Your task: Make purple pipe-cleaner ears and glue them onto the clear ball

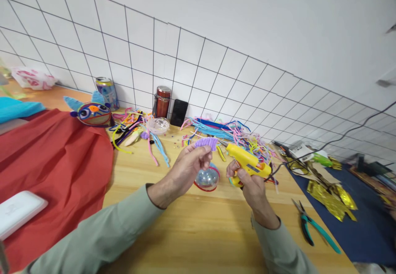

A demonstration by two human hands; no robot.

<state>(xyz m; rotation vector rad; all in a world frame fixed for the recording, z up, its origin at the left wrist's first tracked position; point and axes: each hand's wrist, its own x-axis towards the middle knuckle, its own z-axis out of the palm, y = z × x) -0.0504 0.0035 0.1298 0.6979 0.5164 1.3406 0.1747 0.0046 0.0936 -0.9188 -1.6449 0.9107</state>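
Note:
Between the thumb and fingers of my left hand (194, 162) is a ridged purple pipe-cleaner piece (206, 143). My right hand (252, 185) grips a yellow hot glue gun (249, 160) by its handle, its nozzle pointing left toward the purple piece, with a small gap between them. Just below and between my hands, a clear plastic dome (208, 178) with a red rim sits on the wooden table (185, 233). Part of the dome is hidden behind my left hand.
Pipe cleaners (216, 129) lie heaped along the back, near a phone (179, 112), a red-brown flask (162, 102) and a can (107, 92). A decorated face with blue ears (93, 112) stands at left on red cloth (80, 154). Pliers (315, 226) lie at right; the glue gun's cord (328, 142) trails upward.

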